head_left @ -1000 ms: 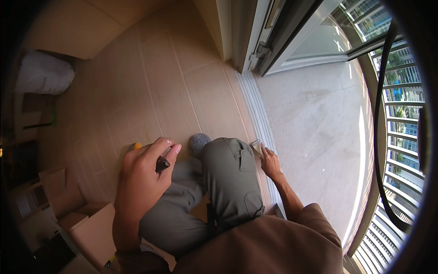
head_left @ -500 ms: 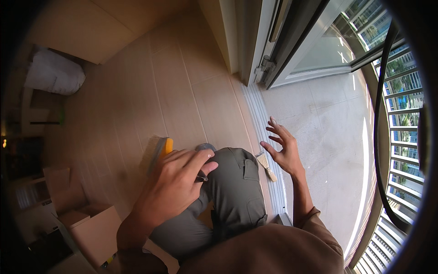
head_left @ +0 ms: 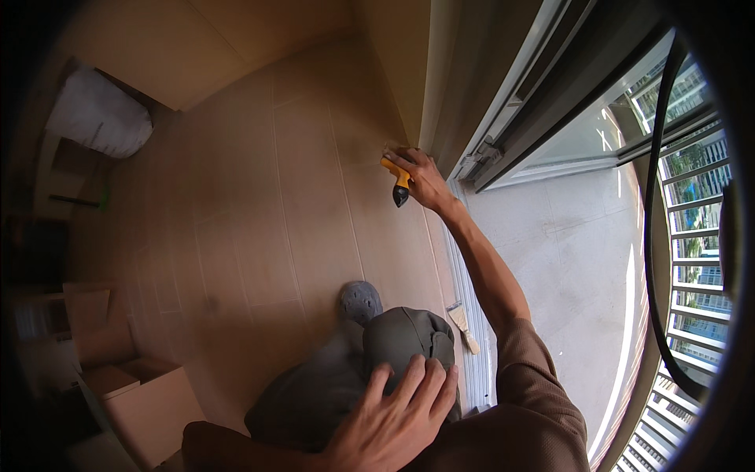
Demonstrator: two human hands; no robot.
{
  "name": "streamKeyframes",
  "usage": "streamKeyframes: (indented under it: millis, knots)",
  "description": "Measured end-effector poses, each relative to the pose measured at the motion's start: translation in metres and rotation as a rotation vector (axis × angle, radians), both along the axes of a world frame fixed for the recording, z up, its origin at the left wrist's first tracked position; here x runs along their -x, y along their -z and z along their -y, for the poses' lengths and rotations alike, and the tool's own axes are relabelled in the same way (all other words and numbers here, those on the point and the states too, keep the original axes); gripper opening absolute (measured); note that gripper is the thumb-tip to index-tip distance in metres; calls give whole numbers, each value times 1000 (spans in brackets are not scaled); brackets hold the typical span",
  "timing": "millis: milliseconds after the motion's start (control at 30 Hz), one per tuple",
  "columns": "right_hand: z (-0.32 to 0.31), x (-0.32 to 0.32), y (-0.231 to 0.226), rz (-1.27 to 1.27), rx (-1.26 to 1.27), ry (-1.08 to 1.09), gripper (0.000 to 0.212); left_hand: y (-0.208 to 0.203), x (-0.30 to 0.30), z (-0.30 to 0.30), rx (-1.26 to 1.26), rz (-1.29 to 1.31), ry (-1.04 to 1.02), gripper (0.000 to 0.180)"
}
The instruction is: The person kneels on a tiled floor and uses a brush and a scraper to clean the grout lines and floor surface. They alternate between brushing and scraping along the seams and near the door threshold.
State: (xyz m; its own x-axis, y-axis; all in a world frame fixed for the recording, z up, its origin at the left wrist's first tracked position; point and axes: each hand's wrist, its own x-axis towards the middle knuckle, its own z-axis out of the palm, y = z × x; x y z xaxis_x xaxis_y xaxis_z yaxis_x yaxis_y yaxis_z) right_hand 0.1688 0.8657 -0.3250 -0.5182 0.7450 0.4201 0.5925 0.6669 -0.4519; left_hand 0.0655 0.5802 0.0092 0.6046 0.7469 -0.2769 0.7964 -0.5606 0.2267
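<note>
Stretched far forward, my right hand (head_left: 425,177) is closed on the yellow-and-black handle of a brush (head_left: 399,182), low by the foot of the wall beside the door frame. The brush's bristle end is mostly hidden by my fingers. My left hand (head_left: 393,417) lies over my bent knee, fingers spread, holding nothing. A small paintbrush (head_left: 464,326) with pale bristles and a light wooden handle rests on the grooved metal door track (head_left: 477,346), to the right of my knee.
Wood-look floor tiles (head_left: 244,220) lie ahead and to the left. An open glass door (head_left: 562,141) stands on the right over a pale balcony floor (head_left: 566,259) with a slatted railing. Cardboard boxes (head_left: 149,409) are at lower left, and a white sack (head_left: 102,114) at upper left.
The brush has passed from my left hand to my right, which has reached forward to the wall's foot. My left hand has dropped to my knee. The view has shifted.
</note>
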Motion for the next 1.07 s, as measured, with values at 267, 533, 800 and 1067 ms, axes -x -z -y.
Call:
streamKeyframes:
  millis: [267, 533, 800, 1067]
  knots:
    - [-6, -3, 116, -54, 378, 92, 53, -3, 29, 15, 171, -43, -67, 55]
    - [-42, 17, 94, -117, 460, -60, 47, 0, 37, 17, 116, -30, -119, 54]
    - [33, -3, 85, 70, 298, -209, 49, -5, 41, 12, 117, -67, -109, 51]
    - [-141, 67, 102, -11, 424, 112, 58, 0, 33, 7, 186, -88, -78, 56]
